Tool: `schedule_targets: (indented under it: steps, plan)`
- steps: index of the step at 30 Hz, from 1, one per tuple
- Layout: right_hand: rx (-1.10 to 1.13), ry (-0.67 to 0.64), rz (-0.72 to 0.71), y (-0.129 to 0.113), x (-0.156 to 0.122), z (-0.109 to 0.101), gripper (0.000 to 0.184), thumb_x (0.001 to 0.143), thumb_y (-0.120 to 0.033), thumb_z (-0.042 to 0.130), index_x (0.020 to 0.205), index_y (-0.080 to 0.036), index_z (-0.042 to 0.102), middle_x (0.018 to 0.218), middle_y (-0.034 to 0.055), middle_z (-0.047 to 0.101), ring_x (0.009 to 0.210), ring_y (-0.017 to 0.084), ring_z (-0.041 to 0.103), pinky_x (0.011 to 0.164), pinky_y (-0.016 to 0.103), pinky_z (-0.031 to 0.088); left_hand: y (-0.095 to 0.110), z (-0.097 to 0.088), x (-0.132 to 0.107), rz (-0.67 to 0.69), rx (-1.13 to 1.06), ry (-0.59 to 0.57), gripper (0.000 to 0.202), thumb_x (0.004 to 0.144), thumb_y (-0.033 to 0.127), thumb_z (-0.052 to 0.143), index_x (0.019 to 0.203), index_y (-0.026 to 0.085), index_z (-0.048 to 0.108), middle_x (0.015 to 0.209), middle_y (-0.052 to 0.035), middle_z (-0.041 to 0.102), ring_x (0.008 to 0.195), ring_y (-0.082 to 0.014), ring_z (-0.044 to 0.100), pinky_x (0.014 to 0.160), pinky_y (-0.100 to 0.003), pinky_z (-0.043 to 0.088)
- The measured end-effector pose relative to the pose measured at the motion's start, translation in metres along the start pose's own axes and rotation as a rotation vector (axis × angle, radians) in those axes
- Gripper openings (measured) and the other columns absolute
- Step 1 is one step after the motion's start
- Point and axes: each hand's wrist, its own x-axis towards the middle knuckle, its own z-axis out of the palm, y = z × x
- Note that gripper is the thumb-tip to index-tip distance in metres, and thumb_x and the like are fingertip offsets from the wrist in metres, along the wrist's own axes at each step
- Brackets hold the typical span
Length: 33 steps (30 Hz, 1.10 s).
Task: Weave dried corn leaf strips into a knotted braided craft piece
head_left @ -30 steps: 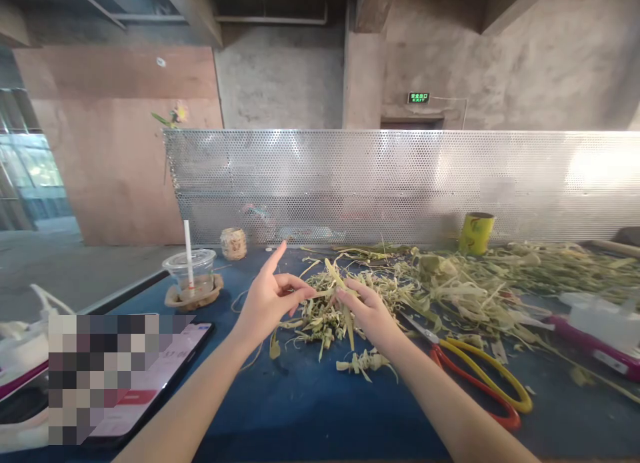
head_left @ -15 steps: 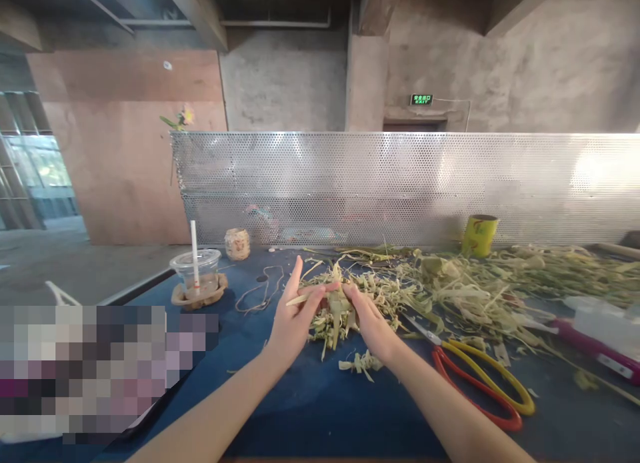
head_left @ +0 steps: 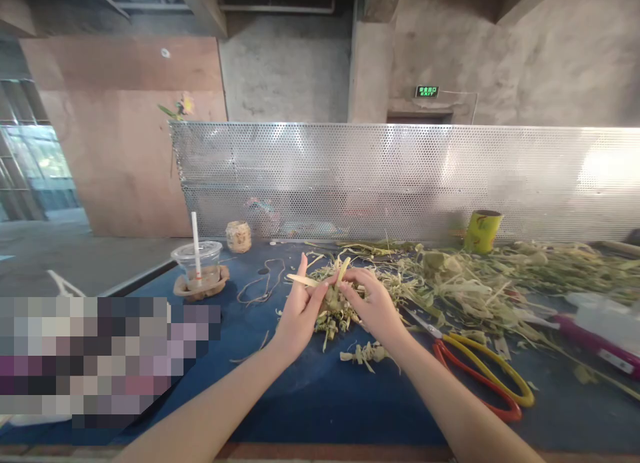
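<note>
Clear plastic cup (head_left: 210, 266) far left, out of the way. Left hand (head_left: 299, 310) nearly closed, pinching a pale flat plant strip (head_left: 302, 280), long axis roughly crosswise, tip poking left. Short upright yellowish strip (head_left: 344, 268) between hands, right hand (head_left: 374, 303) nearer, curled, pinching its base. Straw-coloured dried heap (head_left: 334, 322) underneath; red-and-yellow-handled metal scissors (head_left: 440, 339) right.

Leaf strip (head_left: 299, 278) partly behind fingers (head_left: 315, 303)

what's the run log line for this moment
left hand, right hand: together, holding pale plant strips | plant pile: near hands | scissors: untouched
</note>
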Motion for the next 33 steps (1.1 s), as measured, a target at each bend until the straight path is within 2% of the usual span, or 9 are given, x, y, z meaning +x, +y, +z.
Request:
schedule_targets:
  steps: [2, 6, 10, 15, 19, 24, 28, 31, 33]
  plan:
    - [-0.039, 0.067, -0.002, 0.0009, 0.0014, -0.0015, 0.006, 0.072, -0.026, 0.057, 0.074, -0.021, 0.058, 0.086, 0.0045, 0.059, 0.085, 0.02, 0.052, 0.078, 0.033, 0.04, 0.0002, 0.0012, -0.0004, -0.026, -0.057, -0.033, 0.086, 0.081, 0.032, 0.053, 0.137, 0.023, -0.011, 0.092, -0.0061, 0.068, 0.062, -0.0128, 0.058, 0.054, -0.025, 0.049]
    - [-0.004, 0.085, -0.028, 0.0006, 0.0018, -0.0026, 0.007, 0.07, -0.022, 0.06, 0.065, -0.02, 0.055, 0.074, 0.002, 0.057, 0.073, 0.017, 0.051, 0.07, 0.029, 0.041, 0.0002, 0.0014, -0.0002, -0.038, -0.089, -0.017, 0.09, 0.077, 0.027, 0.059, 0.138, 0.025, -0.008, 0.096, -0.0083, 0.067, 0.062, -0.0133, 0.059, 0.055, -0.029, 0.053]
    - [0.04, 0.086, -0.024, -0.0022, 0.0008, -0.0038, 0.012, 0.071, -0.02, 0.058, 0.061, -0.02, 0.052, 0.07, 0.001, 0.054, 0.07, 0.016, 0.051, 0.069, 0.028, 0.04, 0.0, -0.0015, 0.0005, -0.054, -0.138, -0.031, 0.092, 0.07, 0.022, 0.066, 0.138, 0.027, 0.004, 0.098, -0.0075, 0.064, 0.08, -0.019, 0.062, 0.063, -0.033, 0.056]
    - [0.083, 0.128, -0.045, -0.0035, -0.0002, -0.0056, 0.014, 0.073, -0.02, 0.057, 0.061, -0.019, 0.049, 0.069, -0.0001, 0.051, 0.07, 0.014, 0.05, 0.068, 0.027, 0.039, 0.0042, -0.0021, 0.0008, -0.053, -0.119, 0.025, 0.089, 0.065, 0.02, 0.07, 0.136, 0.026, 0.016, 0.077, 0.0001, 0.064, 0.074, -0.019, 0.063, 0.065, -0.037, 0.056]
    - [0.146, 0.155, -0.019, -0.0011, 0.0001, -0.0055, 0.014, 0.074, -0.021, 0.055, 0.062, -0.019, 0.048, 0.067, -0.001, 0.048, 0.066, 0.013, 0.048, 0.065, 0.026, 0.039, 0.0061, -0.0021, 0.003, -0.09, -0.126, 0.045, 0.089, 0.066, 0.019, 0.069, 0.137, 0.024, 0.015, 0.071, 0.001, 0.065, 0.072, -0.0193, 0.063, 0.062, -0.035, 0.055]
    - [0.162, 0.124, -0.009, -0.0006, 0.0007, -0.0042, 0.014, 0.073, -0.02, 0.056, 0.062, -0.019, 0.047, 0.068, -0.0006, 0.049, 0.067, 0.013, 0.049, 0.067, 0.027, 0.039, 0.0021, -0.0019, 0.0049, -0.132, -0.118, -0.082, 0.088, 0.069, 0.02, 0.066, 0.138, 0.016, 0.01, 0.078, -0.0033, 0.066, 0.061, -0.0142, 0.06, 0.054, -0.028, 0.052]
    - [0.19, 0.066, -0.012, -0.0013, 0.0002, -0.0027, 0.016, 0.073, -0.022, 0.056, 0.06, -0.018, 0.048, 0.065, -0.001, 0.049, 0.066, 0.014, 0.049, 0.067, 0.027, 0.039, 0.0003, -0.0007, 0.0037, -0.107, -0.067, -0.133, 0.093, 0.064, 0.02, 0.07, 0.138, 0.017, 0.012, 0.072, 0.0, 0.063, 0.053, -0.0107, 0.054, 0.046, -0.024, 0.047]
    - [0.234, 0.05, 0.013, -0.0002, 0.0002, -0.0026, 0.016, 0.073, -0.022, 0.056, 0.06, -0.018, 0.047, 0.066, -0.001, 0.049, 0.066, 0.013, 0.05, 0.066, 0.027, 0.04, 0.0014, 0.0002, 0.0028, -0.132, -0.031, -0.114, 0.088, 0.069, 0.022, 0.066, 0.138, 0.015, 0.012, 0.067, 0.0014, 0.061, 0.054, -0.0112, 0.055, 0.049, -0.025, 0.046]
    - [0.267, 0.095, 0.065, 0.0023, 0.0012, -0.0031, 0.016, 0.074, -0.024, 0.055, 0.061, -0.018, 0.047, 0.066, -0.0011, 0.049, 0.065, 0.013, 0.049, 0.064, 0.026, 0.039, 0.0025, 0.001, 0.0018, -0.167, -0.032, -0.139, 0.087, 0.069, 0.022, 0.066, 0.138, 0.014, 0.012, 0.069, -0.0001, 0.063, 0.062, -0.0141, 0.059, 0.053, -0.025, 0.047]
